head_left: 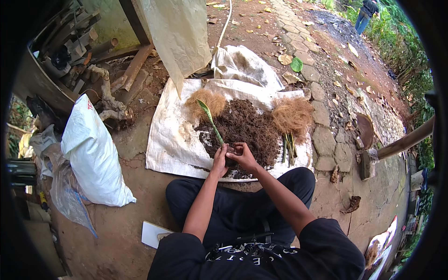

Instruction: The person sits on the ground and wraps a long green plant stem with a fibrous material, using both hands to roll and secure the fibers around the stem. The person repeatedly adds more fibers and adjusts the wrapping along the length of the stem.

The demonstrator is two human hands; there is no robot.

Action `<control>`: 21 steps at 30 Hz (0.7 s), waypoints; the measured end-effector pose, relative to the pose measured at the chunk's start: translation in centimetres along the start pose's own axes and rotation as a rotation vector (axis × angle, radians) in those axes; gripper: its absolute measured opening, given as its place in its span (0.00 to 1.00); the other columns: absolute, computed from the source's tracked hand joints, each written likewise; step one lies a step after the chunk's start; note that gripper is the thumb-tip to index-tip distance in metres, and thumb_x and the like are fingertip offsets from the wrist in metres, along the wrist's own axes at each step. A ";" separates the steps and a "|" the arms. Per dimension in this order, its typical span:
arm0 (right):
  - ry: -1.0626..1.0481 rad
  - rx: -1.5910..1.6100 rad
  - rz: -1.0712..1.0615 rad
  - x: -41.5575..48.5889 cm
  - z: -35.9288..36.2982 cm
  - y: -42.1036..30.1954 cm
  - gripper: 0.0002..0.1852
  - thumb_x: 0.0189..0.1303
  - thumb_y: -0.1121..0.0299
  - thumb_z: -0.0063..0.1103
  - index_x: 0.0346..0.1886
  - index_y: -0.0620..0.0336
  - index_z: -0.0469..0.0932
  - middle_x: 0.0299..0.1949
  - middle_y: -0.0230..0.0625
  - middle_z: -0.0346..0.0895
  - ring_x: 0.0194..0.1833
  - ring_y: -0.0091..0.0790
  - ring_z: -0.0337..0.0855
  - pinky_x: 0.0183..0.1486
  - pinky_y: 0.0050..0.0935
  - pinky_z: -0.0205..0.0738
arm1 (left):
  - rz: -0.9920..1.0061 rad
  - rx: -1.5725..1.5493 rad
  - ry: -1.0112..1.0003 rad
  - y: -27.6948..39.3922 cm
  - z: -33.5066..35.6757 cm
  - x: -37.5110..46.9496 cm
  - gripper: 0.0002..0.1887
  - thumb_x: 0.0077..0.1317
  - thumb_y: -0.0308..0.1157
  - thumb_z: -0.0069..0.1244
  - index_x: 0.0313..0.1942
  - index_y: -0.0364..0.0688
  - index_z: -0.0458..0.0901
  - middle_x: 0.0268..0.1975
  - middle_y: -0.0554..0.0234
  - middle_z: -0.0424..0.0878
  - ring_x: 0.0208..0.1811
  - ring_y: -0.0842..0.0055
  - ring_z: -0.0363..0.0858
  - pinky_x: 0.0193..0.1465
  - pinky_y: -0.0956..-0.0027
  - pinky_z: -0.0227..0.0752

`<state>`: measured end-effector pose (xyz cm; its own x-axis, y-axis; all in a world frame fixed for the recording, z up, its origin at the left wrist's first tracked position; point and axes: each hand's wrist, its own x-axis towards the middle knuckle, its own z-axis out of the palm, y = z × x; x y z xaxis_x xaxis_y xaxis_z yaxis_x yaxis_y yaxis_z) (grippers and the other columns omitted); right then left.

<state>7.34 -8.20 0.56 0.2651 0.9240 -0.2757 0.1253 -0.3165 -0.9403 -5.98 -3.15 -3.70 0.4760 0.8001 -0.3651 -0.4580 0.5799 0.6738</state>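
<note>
A long green snake plant leaf with pale edges [211, 120] slants up and to the left from my hands. My left hand [219, 162] holds it at its lower end. With bent fingers, my right hand [245, 158] meets the left around a dark clump of soil [231, 162] at the leaf's base; the fingers partly hide that clump. Beneath and beyond both hands spreads a heap of dark, fibrous soil [245, 129] on a flattened white woven sack [168, 140]. More cut leaves [289, 148] lie at the heap's right side.
Two tufts of brown coconut fibre [210, 103] [293, 115] flank the heap. To the left stands a full white sack [94, 154] beside gnarled wood [108, 91]. A plastic sheet [178, 35] hangs ahead. Paving stones [322, 140] run along the right; a person [366, 15] stands far off.
</note>
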 end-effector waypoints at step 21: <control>-0.141 0.588 0.170 -2.1 -2.3 -0.1 0.33 0.74 0.52 0.58 0.73 0.64 0.67 0.66 0.43 0.72 0.67 0.39 0.73 0.60 0.41 0.76 | 0.006 0.247 0.061 0.1 4.3 0.8 0.17 0.73 0.42 0.58 0.55 0.45 0.76 0.45 0.68 0.81 0.46 0.80 0.80 0.48 0.71 0.76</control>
<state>8.95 -10.59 1.65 0.1015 0.9033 -0.4169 -0.4654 -0.3273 -0.8224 -2.41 -3.11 -1.19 0.4243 0.8155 -0.3936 -0.2600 0.5260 0.8098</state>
